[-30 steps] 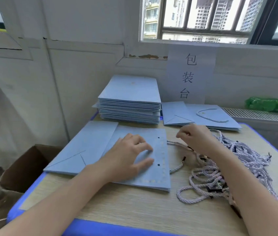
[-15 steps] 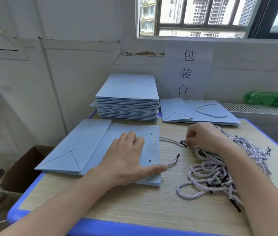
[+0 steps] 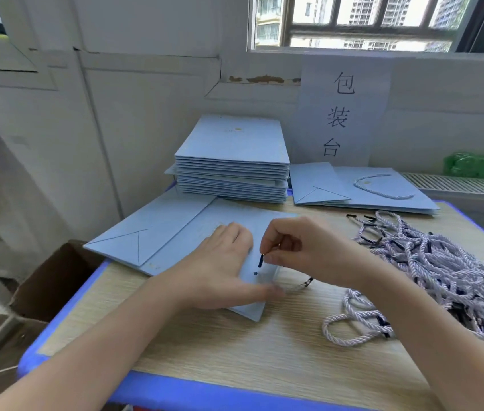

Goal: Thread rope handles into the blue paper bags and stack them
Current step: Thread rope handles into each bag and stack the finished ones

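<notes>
My left hand (image 3: 220,271) presses flat, fingers spread, on the near blue paper bag (image 3: 175,232); my right hand (image 3: 300,250) pinches a rope handle's black tip (image 3: 260,260) above its hole (image 3: 255,273).

front: bare table (image 3: 234,345) open | right: rope pile (image 3: 430,262) blocks | back: bag stack (image 3: 231,161) and threaded bags (image 3: 383,200) block

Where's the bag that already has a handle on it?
In the head view, the finished bag lies at the table's far right, beside the tall bag stack and under the paper sign, beyond the rope pile.
</notes>
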A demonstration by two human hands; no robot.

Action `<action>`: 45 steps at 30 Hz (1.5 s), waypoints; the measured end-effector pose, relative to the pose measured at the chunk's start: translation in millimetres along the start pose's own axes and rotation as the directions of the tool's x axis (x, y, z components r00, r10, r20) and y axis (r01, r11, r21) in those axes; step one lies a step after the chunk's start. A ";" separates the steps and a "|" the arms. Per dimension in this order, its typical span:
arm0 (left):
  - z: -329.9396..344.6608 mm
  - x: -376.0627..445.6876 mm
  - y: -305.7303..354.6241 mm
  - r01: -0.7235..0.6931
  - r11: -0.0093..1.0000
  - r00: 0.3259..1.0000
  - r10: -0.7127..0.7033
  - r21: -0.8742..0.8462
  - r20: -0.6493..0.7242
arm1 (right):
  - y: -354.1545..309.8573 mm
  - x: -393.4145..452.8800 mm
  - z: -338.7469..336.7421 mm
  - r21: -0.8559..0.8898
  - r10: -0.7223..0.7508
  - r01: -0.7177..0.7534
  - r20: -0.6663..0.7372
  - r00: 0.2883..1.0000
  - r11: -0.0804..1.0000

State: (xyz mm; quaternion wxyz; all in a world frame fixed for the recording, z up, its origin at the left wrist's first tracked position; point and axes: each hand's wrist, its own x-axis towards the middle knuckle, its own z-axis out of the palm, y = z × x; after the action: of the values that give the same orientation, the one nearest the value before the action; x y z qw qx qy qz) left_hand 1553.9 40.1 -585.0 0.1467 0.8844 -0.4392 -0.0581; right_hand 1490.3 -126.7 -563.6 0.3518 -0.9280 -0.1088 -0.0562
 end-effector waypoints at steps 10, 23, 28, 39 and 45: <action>-2.6 -3.7 7.5 0.058 0.995 0.996 -0.064 -0.083 -0.063 | -6.8 0.4 11.0 -0.079 0.015 -0.017 -0.029 0.999 0.997; -17.1 -3.7 9.0 0.077 0.956 0.980 -0.126 -0.285 -0.156 | -12.4 -4.6 -5.2 -0.158 -0.068 0.050 -0.110 0.992 0.986; -24.1 -4.5 5.7 0.118 0.928 0.969 -0.185 -0.353 -0.162 | -15.4 -7.8 -9.4 -0.134 0.016 -0.039 -0.166 0.986 0.990; -22.8 -6.3 1.7 0.089 0.943 0.974 -0.149 -0.321 -0.168 | -13.6 2.8 11.9 -0.005 0.196 -0.196 0.033 0.980 0.981; -19.8 -3.2 -11.6 0.102 0.987 0.992 -0.111 -0.126 -0.066 | -1.6 -7.3 -25.2 -0.096 0.292 -0.305 -0.127 0.948 0.947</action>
State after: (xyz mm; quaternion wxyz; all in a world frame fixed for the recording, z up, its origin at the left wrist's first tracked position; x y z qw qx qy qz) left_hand 1565.3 53.3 -569.9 0.2133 0.8976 -0.3810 -0.0604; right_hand 1482.1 -143.5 -545.1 0.3080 -0.9478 0.0563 -0.0596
